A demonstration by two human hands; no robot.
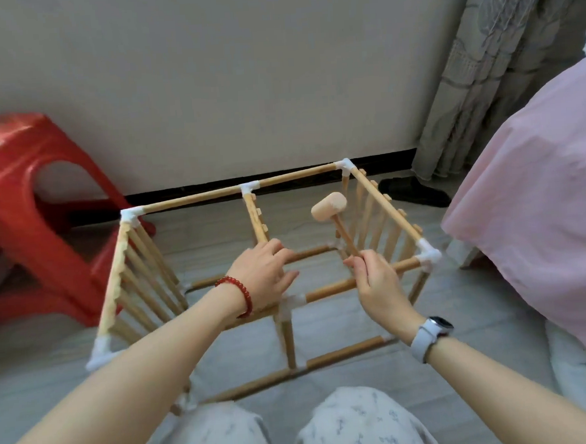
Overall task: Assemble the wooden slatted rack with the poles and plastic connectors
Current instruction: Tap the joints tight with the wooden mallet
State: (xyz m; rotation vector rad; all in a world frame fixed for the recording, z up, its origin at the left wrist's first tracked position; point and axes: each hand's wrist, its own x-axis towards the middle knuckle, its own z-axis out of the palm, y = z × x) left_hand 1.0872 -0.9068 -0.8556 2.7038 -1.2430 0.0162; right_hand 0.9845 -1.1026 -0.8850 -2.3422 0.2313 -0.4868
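Down on the grey floor [325, 326] stood the rack [252, 258]; right hand [374, 282] pinched a mallet [330, 205], left hand [267, 275] spread.

Left hand [265, 275] hides the near pole [326, 290] beneath it; red stool [26, 203] cut off at left edge

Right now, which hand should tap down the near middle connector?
Probably the right hand: it already grips the wooden mallet, raised above the frame. The left hand lies beside that connector, steadying the pole.
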